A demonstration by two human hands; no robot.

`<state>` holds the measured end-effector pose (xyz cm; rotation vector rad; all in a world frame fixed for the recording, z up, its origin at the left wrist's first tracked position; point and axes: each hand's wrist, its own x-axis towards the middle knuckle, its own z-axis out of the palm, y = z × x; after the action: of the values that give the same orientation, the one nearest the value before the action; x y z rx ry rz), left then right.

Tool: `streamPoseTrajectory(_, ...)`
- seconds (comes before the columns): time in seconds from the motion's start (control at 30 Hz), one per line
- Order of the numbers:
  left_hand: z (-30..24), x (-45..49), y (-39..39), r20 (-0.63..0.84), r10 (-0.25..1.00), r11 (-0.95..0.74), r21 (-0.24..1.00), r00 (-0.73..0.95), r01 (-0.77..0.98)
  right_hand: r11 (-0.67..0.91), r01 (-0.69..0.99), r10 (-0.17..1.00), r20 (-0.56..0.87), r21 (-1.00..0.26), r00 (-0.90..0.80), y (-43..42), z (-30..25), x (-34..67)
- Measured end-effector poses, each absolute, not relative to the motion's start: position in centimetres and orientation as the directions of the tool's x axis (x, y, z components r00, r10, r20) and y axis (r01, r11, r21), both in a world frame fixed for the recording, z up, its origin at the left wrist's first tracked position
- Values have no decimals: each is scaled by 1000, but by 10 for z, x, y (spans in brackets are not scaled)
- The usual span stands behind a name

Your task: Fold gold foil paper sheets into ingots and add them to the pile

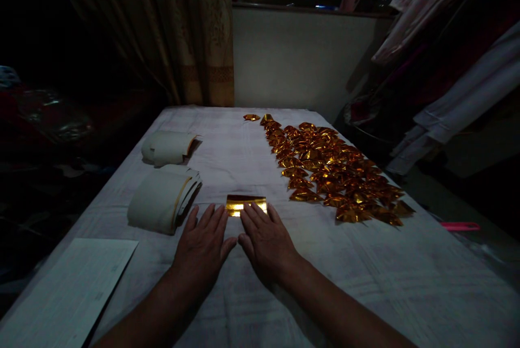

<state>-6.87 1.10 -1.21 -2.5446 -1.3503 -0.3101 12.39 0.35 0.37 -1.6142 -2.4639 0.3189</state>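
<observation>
Gold foil [246, 199] lies on the cloth-covered table [345, 288], directly ahead of your hands. Your right hand [268, 237] is open, palm down, fingers over the foil's near right portion. Your left hand [203, 240] is open and flat, fingertips at its left edge.

Under the fingers [254, 215]: foil sheet [235, 206], metallic gold, mirror-glossy, smooth. Right of and beyond the fingers: folded pieces [325, 166], shiny metallic foil, sharply creased. Left of the fingers: curled sheets [156, 201], paper-like, matt, smooth outer faces. Nearer left: flat sheet [69, 288], paper or card, cannot tell; dull, smooth. Beneath the fingers: cloth [244, 294], matt, lightly wrinkled. Well beyond the fingers: curtain [195, 28], patterned fabric, soft low sheen.
</observation>
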Motion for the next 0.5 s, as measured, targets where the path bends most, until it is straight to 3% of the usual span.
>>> streamPoseTrajectory(0.2,-18,-69,11,308,785,-532,-111,538,839,244,949,970,73,-200,-234,-13,-8,151)
streamPoseTrajectory(0.5,-11,-42,8,276,726,-657,5,630,754,225,952,974,71,-205,-215,-15,-9,152)
